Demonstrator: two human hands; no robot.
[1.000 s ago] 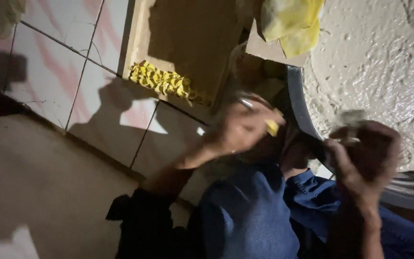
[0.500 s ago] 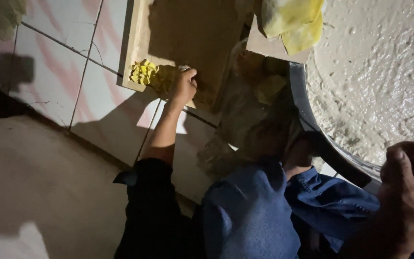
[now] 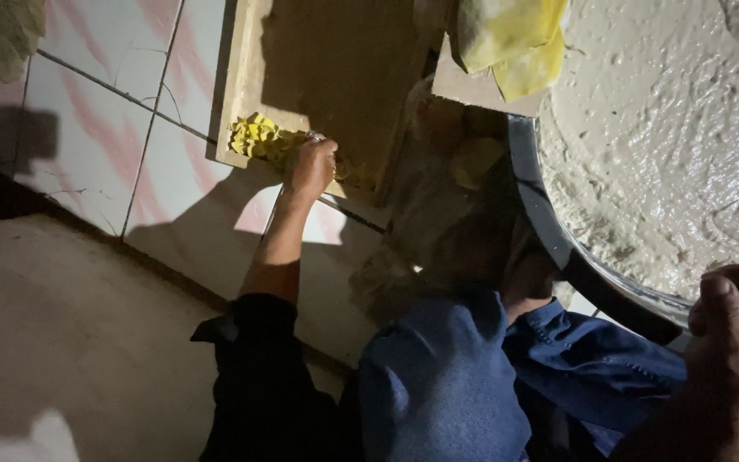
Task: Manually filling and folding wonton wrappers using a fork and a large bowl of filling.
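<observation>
My left hand reaches out to a wooden board lying on the tiled floor. Its fingers are closed on a heap of small yellow pieces at the board's near edge. My right hand sits at the bottom right corner, beside the dark rim of a large round basin full of wet grey mixture. Its fingers are curled and the thumb is raised. The frame edge cuts it off, so whether it holds anything is unclear.
A yellow cloth lies on a cardboard piece at the top, next to the basin. My knee in blue trousers fills the lower middle. Pink-and-white floor tiles meet a plain concrete surface at the left.
My left hand went from above my knee out to the yellow pieces on the board and stays there. My right hand dropped toward the lower right edge.
</observation>
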